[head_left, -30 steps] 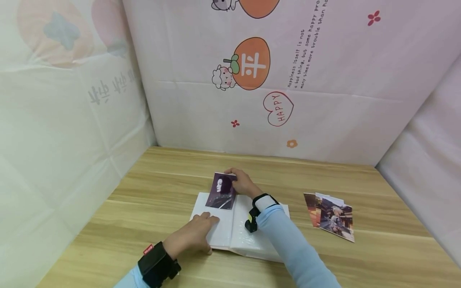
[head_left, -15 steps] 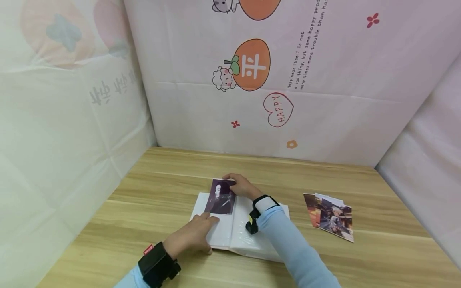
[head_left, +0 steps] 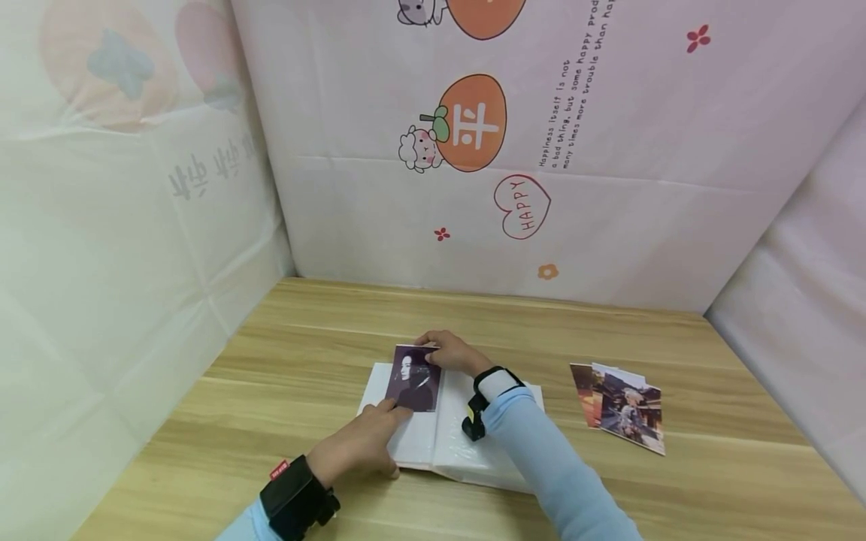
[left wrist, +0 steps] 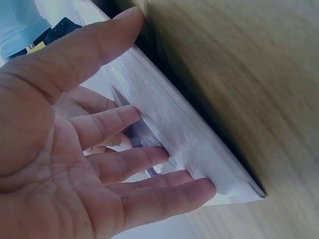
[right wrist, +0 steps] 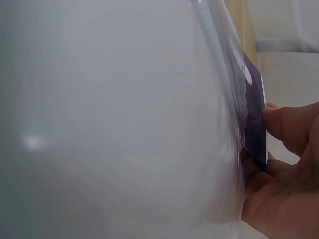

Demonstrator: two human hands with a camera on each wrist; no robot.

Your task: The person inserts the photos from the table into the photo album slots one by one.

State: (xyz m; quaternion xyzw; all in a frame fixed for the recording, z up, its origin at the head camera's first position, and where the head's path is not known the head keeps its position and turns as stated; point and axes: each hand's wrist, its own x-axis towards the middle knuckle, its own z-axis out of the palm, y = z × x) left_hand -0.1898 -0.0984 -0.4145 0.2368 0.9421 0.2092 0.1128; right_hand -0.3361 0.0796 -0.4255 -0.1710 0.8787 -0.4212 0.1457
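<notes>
In the head view I watch the right hand (head_left: 456, 353) pinch the photo (head_left: 414, 387) by its upper right corner. The right wrist feed shows me the thumb on one face and fingers behind. The photo is a dark purple portrait, lying over the left page of the open album (head_left: 417, 442). Its top end sticks out past the page's far edge, and on the wrist feed I make out clear film (right wrist: 230, 94) over part of it.

The left hand (head_left: 361, 442) grasps nothing: I see its fingers extended, their tips resting on the left page near the photo's lower edge, its thumb by the album's near edge. The left wrist feed gives me the palm, with a dark bit of the photo showing beyond the fingers.

The right page (head_left: 460, 451) has a glossy film and lies partly under the right forearm. I see a black strap (head_left: 295, 497) on the left wrist and pale blue sleeves (head_left: 558, 469) on both arms.

Well apart, on the album's right, loose prints (head_left: 632, 412) overlap on the wood-grain table (head_left: 271, 406); the top one shows a white-haired figure. Behind everything I have a white cloth (head_left: 358, 218) printed with orange fruit, little flowers and a "HAPPY" heart.
</notes>
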